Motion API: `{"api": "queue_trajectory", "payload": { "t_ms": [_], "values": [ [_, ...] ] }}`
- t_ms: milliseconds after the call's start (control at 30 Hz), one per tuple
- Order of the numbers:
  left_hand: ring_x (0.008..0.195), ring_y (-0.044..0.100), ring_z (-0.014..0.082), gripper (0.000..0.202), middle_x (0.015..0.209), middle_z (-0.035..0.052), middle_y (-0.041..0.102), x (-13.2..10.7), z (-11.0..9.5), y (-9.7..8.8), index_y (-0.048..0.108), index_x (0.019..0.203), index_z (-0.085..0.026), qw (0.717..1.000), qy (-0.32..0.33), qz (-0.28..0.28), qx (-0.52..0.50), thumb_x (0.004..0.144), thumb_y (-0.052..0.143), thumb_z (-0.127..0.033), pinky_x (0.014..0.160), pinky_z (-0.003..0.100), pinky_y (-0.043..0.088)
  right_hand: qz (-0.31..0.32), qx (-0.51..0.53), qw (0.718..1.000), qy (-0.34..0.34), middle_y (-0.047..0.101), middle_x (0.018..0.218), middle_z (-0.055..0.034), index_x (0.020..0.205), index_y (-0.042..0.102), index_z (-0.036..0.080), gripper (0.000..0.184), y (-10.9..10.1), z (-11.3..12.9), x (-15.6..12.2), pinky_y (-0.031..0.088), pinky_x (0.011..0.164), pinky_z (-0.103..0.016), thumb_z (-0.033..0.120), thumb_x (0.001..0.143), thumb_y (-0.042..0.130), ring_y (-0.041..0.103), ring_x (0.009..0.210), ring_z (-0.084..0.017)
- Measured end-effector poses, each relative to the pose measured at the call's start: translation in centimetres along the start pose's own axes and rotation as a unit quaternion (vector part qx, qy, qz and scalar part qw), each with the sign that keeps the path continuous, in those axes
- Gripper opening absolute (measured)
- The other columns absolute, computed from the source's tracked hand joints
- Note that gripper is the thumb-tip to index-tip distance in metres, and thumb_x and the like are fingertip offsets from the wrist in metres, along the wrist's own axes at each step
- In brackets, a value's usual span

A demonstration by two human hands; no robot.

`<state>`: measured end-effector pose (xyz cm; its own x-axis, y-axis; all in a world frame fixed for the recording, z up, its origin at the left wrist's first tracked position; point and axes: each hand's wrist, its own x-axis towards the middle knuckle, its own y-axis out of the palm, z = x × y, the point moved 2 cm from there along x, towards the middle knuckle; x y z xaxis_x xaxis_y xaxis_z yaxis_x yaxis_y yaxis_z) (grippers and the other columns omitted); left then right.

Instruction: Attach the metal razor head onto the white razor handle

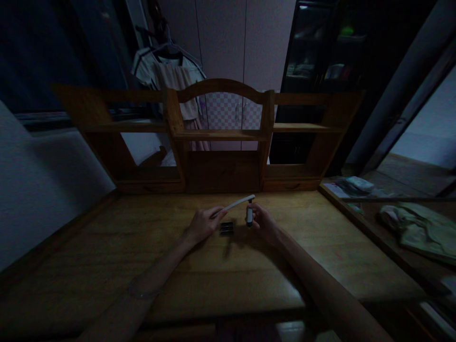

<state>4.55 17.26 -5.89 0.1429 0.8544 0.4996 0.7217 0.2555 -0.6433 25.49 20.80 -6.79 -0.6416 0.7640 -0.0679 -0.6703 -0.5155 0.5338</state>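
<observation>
My left hand is closed around the lower end of a slim white stick-like handle, which slants up to the right. Between the fingers of my right hand, a short upright piece shows a pale side and dark ends; its exact kind is unclear in the dim light. The far tip of the handle is just above this piece, and I cannot tell whether they touch. Three small dark bars lie in a row on the wooden desk, close beside my left fingers.
A wooden shelf unit stands along the desk's back edge. To the right, a lower surface holds a pale fabric item and a plastic-wrapped bundle. Clothes hang behind the shelf, before a wardrobe. A white wall borders the left.
</observation>
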Motion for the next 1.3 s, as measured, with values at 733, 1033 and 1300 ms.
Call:
{"api": "queue_trajectory", "payload": {
  "t_ms": [733,1033,1300],
  "values": [
    [0.071,0.066,0.016,0.032,0.085,0.0048,0.071,-0.2,0.0,-0.3,0.067,0.099,-0.019,0.989,-0.017,-0.092,0.117,0.093,0.046,-0.043,0.062,0.023,0.039,0.099,0.044,0.994,-0.021,0.033,0.036,0.0061,0.051,0.038,0.022,0.038,-0.5,0.1,0.5,0.038,0.046,-0.025,0.037,0.085,0.046,0.028,0.035,-0.01],
    [0.073,0.065,0.0163,0.032,0.09,0.0045,0.071,0.0,0.4,0.2,0.068,0.099,-0.021,0.992,-0.02,-0.05,0.114,0.093,0.045,-0.043,0.063,0.023,0.039,0.056,0.057,0.996,-0.039,0.027,0.036,0.0075,0.048,0.031,0.022,0.043,-0.5,0.2,0.5,0.03,0.041,-0.023,0.038,0.083,0.051,0.022,0.034,-0.008],
    [0.074,0.065,0.0154,0.032,0.089,0.004,0.071,0.0,0.1,0.2,0.068,0.1,-0.022,0.995,-0.006,-0.041,0.096,0.093,0.045,-0.043,0.064,0.022,0.039,0.054,0.058,0.996,-0.047,0.028,0.035,0.0076,0.048,0.033,0.022,0.042,-0.4,0.4,0.5,0.035,0.043,-0.024,0.036,0.084,0.051,0.022,0.034,-0.009]
  ]
}}
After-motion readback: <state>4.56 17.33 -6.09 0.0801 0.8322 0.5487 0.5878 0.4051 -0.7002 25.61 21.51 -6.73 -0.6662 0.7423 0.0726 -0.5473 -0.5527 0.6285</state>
